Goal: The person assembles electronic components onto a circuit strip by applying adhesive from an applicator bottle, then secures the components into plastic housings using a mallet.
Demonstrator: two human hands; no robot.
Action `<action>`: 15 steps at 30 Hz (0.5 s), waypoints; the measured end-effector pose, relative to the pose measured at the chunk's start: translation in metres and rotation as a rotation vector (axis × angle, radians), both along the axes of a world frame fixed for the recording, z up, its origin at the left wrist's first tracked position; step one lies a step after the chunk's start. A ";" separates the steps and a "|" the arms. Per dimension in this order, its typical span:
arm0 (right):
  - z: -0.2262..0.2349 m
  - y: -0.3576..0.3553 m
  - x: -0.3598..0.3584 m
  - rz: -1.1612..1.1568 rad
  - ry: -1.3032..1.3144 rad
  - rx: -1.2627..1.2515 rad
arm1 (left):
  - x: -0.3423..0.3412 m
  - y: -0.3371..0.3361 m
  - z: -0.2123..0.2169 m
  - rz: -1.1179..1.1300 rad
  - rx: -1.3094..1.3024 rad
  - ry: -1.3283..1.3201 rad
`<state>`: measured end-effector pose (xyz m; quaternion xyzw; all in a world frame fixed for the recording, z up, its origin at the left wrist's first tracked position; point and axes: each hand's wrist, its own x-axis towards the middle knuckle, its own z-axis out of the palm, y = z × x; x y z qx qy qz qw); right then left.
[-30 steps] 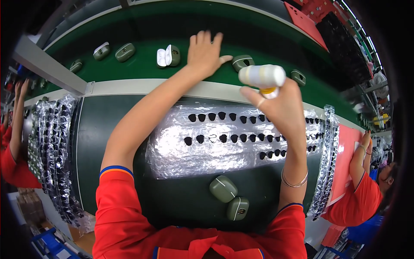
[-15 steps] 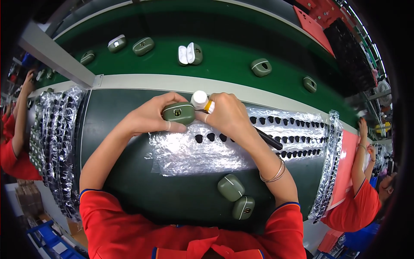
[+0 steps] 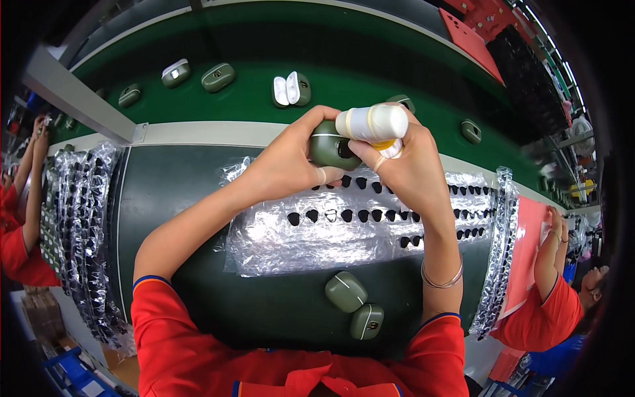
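L hand (image 3: 296, 157) & R hand (image 3: 415, 162) close tog., both gripping.

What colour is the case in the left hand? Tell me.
Olive green case, best seen in the head view.

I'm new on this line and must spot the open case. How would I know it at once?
Find the green belt across the top, beyond the pale rail. On it, beyond the person's left hand, sits an olive-green case. Unlike the closed case to its left, it stands wide open, showing white inside.
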<state>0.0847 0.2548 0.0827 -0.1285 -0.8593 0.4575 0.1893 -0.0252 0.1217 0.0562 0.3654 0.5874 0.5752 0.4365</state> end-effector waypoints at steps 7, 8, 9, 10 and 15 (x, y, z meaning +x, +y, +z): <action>0.003 0.004 0.005 0.016 0.036 0.000 | 0.004 0.005 0.008 -0.066 0.046 -0.175; 0.003 0.004 0.005 0.021 0.040 0.005 | 0.005 0.005 0.008 -0.066 0.046 -0.175; 0.003 0.004 0.005 0.020 0.039 0.006 | 0.005 0.005 0.008 -0.069 0.061 -0.163; 0.002 0.003 0.005 0.027 0.034 0.037 | 0.005 0.004 0.007 -0.068 0.074 -0.147; 0.006 -0.004 0.006 -0.054 0.100 0.176 | -0.003 0.005 0.002 -0.035 0.103 -0.147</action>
